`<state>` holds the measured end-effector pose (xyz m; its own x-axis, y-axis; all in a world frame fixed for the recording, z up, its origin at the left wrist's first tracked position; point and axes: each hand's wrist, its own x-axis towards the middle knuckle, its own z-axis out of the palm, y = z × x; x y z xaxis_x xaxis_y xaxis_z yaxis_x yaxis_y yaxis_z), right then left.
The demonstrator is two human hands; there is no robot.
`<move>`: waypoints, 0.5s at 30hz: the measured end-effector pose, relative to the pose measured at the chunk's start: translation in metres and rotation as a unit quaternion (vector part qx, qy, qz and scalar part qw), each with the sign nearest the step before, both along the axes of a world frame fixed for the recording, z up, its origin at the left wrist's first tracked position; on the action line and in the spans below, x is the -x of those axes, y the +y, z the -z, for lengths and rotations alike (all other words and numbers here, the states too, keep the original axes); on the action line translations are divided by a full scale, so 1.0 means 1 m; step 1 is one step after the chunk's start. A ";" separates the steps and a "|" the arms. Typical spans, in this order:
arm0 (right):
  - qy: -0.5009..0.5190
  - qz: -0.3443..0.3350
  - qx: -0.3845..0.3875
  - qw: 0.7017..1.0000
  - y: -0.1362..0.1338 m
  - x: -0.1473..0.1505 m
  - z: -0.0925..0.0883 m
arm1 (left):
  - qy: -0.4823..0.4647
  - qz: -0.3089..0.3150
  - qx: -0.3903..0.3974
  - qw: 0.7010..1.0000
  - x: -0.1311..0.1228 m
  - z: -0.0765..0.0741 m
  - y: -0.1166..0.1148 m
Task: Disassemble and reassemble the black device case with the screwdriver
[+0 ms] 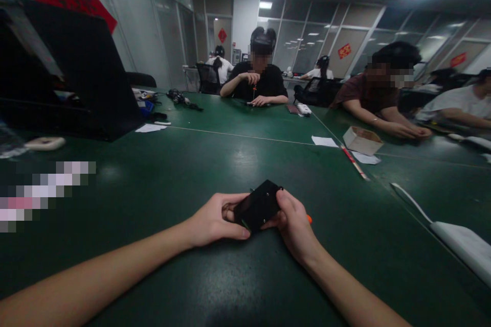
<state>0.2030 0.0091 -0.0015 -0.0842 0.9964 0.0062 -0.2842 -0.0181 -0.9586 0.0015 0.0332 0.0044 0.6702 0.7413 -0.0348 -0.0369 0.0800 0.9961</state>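
Observation:
A small black box-shaped device [261, 205], with a few shiny screw heads on its upper face, is held tilted above the green table [238, 276]. My left hand [217, 219] grips its left end, thumb along the near edge and fingers curled behind. On the other end, my right hand [293, 219] presses its thumb against the corner, with the remaining fingers folded underneath. A bright orange tip [309, 219] pokes out behind my right hand; what it belongs to is hidden by the hand.
An open black laptop [84, 71] stands left. Rightward are a small open box [362, 140], a red-and-white stick [353, 162], papers [325, 141] and a white power strip [464, 245] with its cord. A person in black [255, 79] sits opposite; another [368, 92] sits to the right.

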 end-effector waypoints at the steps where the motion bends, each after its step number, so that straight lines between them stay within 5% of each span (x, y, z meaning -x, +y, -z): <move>1: -0.006 0.006 0.002 1.000 0.000 0.000 0.000 | -0.006 0.004 0.001 1.000 0.000 -0.001 0.000; 8: -0.035 0.021 -0.007 0.999 0.000 -0.002 0.000 | -0.060 -0.013 0.014 0.998 -0.001 -0.003 -0.001; 15: -0.151 0.018 -0.032 0.988 -0.003 -0.001 -0.007 | -0.045 -0.049 -0.082 0.994 0.002 -0.002 -0.001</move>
